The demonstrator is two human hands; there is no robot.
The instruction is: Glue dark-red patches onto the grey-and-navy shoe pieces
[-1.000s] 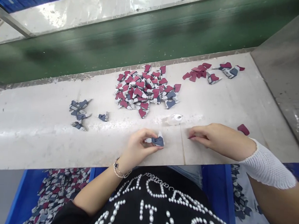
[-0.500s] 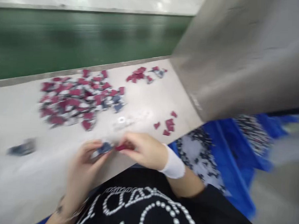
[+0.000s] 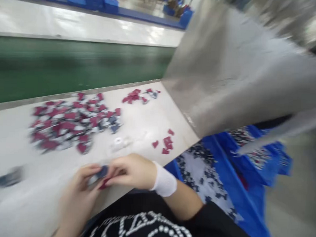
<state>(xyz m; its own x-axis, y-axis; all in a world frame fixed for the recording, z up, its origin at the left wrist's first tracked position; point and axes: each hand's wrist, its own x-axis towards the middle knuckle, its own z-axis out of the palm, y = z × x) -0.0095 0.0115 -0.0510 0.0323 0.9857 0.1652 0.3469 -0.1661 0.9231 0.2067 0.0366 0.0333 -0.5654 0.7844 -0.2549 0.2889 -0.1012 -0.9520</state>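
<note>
Fingers of the left hand [image 3: 76, 197] are bent almost together, and a blue-and-white piece [image 3: 102, 171] is pinched between them over the near part of the white table [image 3: 139, 123]. By the right hand [image 3: 133, 173], with thumb and fingers closed, a red piece [image 3: 104, 183] is held right beside it; whether the two pieces are touching cannot be told, as both are partly covered by fingers and softened by blur. The left forearm is cut off at the bottom of the view. Just beyond the hands, a small white object [image 3: 118, 142] is smeared, its shape hard to make out. Farther back to the left, a large heap of mixed pieces [image 3: 68, 124] is spread, its single parts run together. Loose red pieces [image 3: 168, 143] are scattered to the right. Beyond them, much of the background is blocked by a grey panel [image 3: 228, 72], and a blue bin [image 3: 238, 192] is partly hidden by the black sleeve [image 3: 218, 222].
</note>
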